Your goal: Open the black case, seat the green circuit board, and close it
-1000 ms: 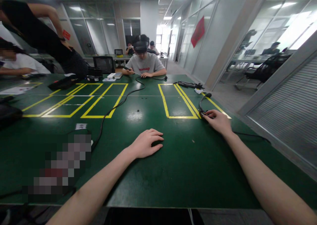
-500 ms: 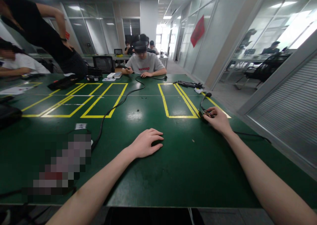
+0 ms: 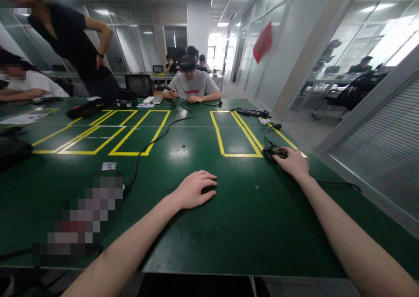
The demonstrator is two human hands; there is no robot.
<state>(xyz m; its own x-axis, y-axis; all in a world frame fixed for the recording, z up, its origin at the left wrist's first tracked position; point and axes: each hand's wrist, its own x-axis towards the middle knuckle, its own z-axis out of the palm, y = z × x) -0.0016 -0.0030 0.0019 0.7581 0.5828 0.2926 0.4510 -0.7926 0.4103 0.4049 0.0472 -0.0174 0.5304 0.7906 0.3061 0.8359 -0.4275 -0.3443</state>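
Observation:
My left hand (image 3: pixel 194 189) lies palm down on the green table (image 3: pixel 229 218), fingers loosely spread and holding nothing. My right hand (image 3: pixel 293 162) reaches out to the right. Its fingers are closed round a small black device (image 3: pixel 274 152) with a black cable (image 3: pixel 270 133) looping away from it. The device sits at the near corner of a yellow tape rectangle (image 3: pixel 236 136).
A seated person (image 3: pixel 191 87) works at the far edge with a long black cable (image 3: pixel 153 141) running across the table. A black tool (image 3: pixel 251 112) lies far right. Another person stands at the far left (image 3: pixel 70 39), one sits beside. A blurred object (image 3: pixel 83 216) sits near left.
My right hand has closed on the black device and shifted it slightly. The standing person at far left has straightened up. My left hand has stayed put.

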